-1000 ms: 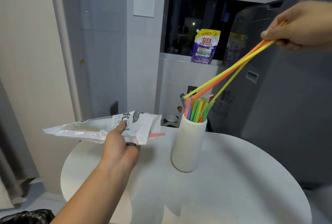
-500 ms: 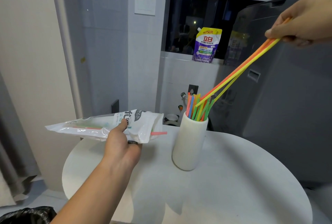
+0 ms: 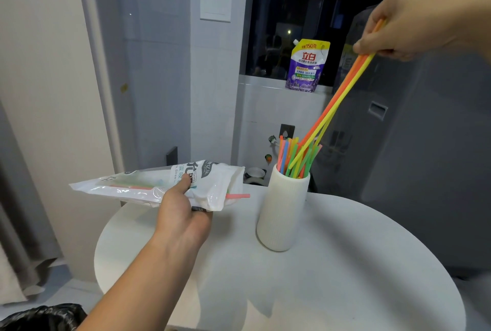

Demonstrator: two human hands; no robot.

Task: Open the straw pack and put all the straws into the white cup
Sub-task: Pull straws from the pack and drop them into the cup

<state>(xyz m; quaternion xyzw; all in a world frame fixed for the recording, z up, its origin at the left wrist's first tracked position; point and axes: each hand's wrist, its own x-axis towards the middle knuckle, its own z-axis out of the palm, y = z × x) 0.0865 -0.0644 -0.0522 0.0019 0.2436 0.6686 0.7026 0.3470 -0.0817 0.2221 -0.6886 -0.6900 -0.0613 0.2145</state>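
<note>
a few orange and yellow straws (image 3: 342, 96) are pinched at their upper ends by the right hand (image 3: 406, 22), their long axis slanting down-left, lower tips at the white cup (image 3: 284, 208) on the bench (image 3: 345, 264). the straw pack (image 3: 159, 184), one straw poking out, is gripped by the left hand (image 3: 183, 213), left of the cup.

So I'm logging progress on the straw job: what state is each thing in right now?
Clear plastic straw pack: open, held level in the left hand, a few straws left inside.
Pink straw: sticking out of the pack's open end.
Orange and yellow long straws: pinched in the right hand, lower tips at the cup's mouth.
White ribbed cup: upright on the round white table, holding many straws.
</note>
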